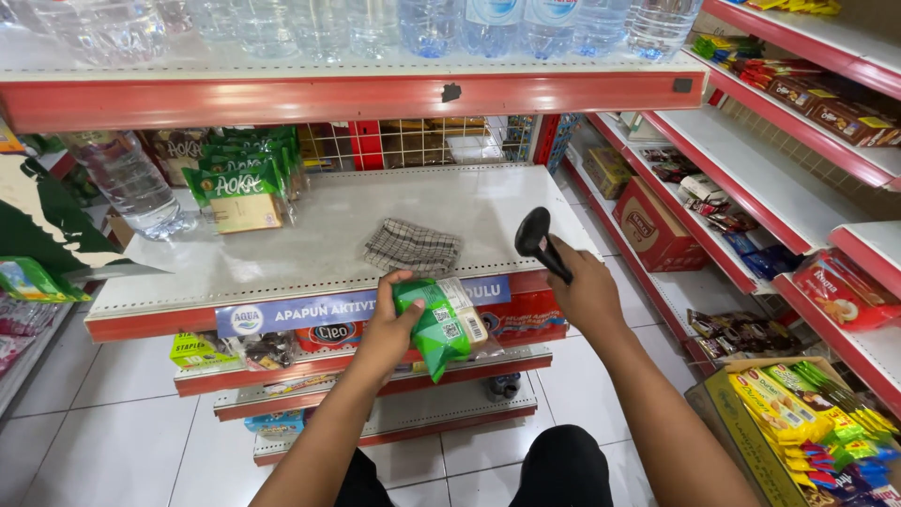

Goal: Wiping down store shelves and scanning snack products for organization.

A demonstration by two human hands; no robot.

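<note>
My left hand grips a green snack packet in clear wrap, its code label turned up, just in front of the shelf's front edge. My right hand holds a black handheld scanner, head pointing up and left, a short way right of the packet. Behind both hands lies a folded checked cloth on the white shelf.
Green packets and a large water bottle stand at the shelf's back left. Water bottles line the upper shelf. A red box and side shelves of snacks are on the right. An open carton of packets sits at lower right.
</note>
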